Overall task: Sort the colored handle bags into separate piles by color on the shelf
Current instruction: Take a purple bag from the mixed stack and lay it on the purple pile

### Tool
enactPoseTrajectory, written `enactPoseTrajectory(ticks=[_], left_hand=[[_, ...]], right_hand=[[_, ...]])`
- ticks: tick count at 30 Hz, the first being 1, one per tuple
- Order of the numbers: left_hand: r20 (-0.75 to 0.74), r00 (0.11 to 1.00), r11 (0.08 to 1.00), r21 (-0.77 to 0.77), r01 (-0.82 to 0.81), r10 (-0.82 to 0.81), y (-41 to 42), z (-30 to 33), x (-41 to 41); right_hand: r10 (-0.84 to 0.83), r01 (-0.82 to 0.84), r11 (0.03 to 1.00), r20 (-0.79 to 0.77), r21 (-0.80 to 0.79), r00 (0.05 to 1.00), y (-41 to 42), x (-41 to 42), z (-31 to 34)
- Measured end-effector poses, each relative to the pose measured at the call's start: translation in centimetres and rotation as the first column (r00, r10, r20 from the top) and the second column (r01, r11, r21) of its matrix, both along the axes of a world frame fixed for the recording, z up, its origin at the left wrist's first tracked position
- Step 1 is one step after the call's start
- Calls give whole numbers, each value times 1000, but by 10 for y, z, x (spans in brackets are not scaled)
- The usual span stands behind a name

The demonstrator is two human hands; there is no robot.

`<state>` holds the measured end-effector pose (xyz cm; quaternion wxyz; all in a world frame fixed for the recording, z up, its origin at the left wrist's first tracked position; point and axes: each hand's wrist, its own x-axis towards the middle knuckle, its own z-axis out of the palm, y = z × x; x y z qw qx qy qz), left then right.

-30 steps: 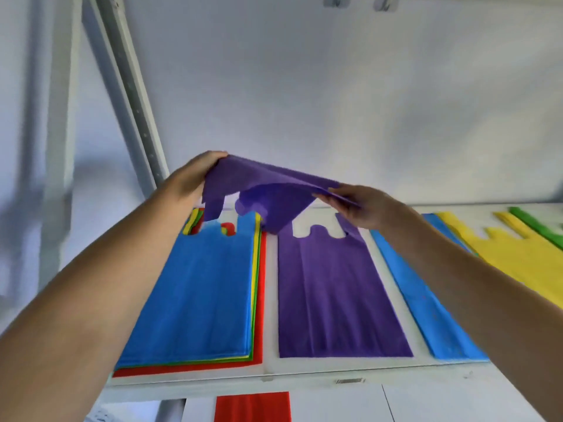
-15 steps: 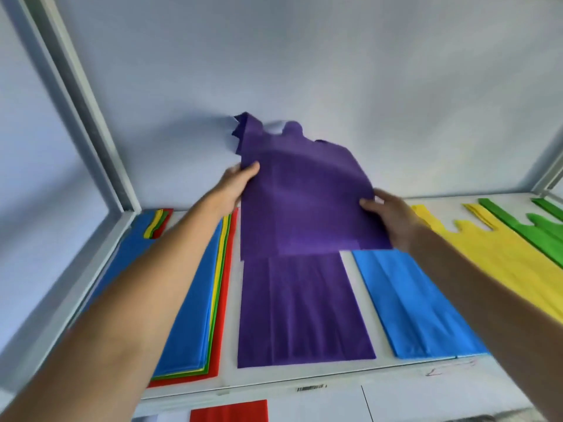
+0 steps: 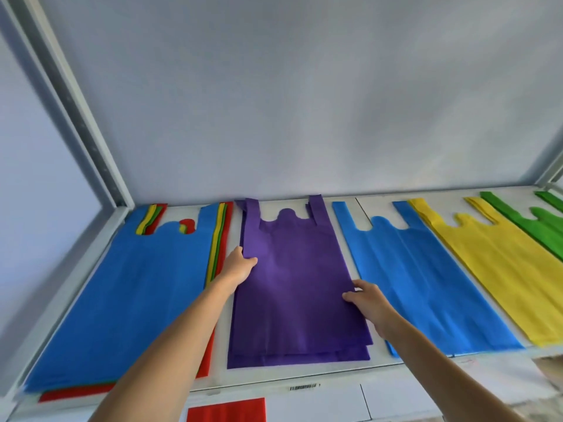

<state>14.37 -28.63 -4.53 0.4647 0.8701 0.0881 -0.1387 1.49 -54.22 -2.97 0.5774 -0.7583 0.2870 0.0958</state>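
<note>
A purple handle bag (image 3: pixel 292 269) lies flat on top of the purple pile on the white shelf (image 3: pixel 304 377), handles toward the wall. My left hand (image 3: pixel 239 266) pinches its left edge and my right hand (image 3: pixel 367 303) pinches its right edge. To the left lies the mixed stack (image 3: pixel 128 293), a blue bag on top with yellow, green and red edges showing beneath. Right of the purple pile sit a blue pile (image 3: pixel 426 287), a yellow pile (image 3: pixel 499 269) and a green pile (image 3: pixel 539 223).
A grey metal upright (image 3: pixel 79 117) frames the shelf's left side, and a pale wall closes the back. A red bag (image 3: pixel 227 410) shows on the level below the shelf's front edge.
The purple bag, held up in the air before, has come down flat onto the purple pile. Both hands moved down with it and still hold its side edges.
</note>
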Motion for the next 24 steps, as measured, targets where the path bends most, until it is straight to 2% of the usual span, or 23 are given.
enactPoseTrajectory(ticks=[7,16,19,24], left_hand=[[16,1000,998,63,26,-27,8,-3,-12],[-31,995,991,84,100,-97,12,-1,-25],[-19,996,991,103,85,-84,12,2,-28],[20,1000,998,59,19,-20,13,-3,-33]], right_hand=[[114,-113,993,-21,20,993,4,-11,16],[89,-89,996,-27,-2,996,2,-9,14],[88,-91,993,-48,-68,995,-2,-3,8],[102,-119,949,-75,-292,992,1,1,4]])
